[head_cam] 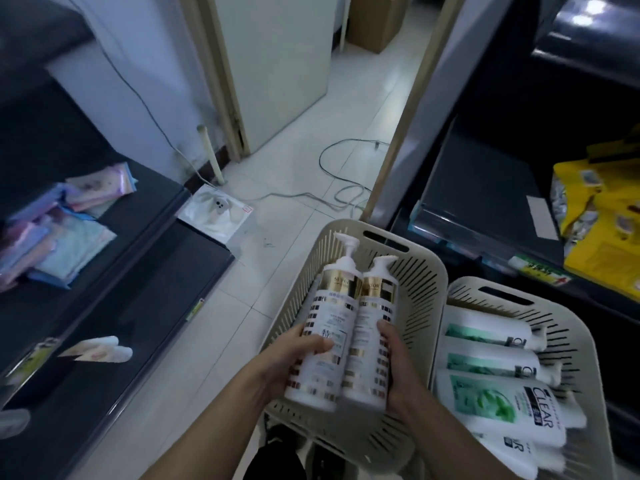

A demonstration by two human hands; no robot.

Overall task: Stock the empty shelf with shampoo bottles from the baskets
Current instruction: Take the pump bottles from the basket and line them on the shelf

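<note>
Two white pump bottles with gold bands are held side by side over a beige slotted basket. My left hand grips the left bottle around its lower half. My right hand grips the right bottle from the right side. Both pumps point away from me. A second beige basket to the right holds several white and green CLEAR shampoo bottles lying on their sides. A dark shelf runs along the left.
Pastel packets lie on the left shelf. A dark shelving unit with yellow packages stands on the right. Cables trail across the white tiled floor by a white door. A white box sits near the wall.
</note>
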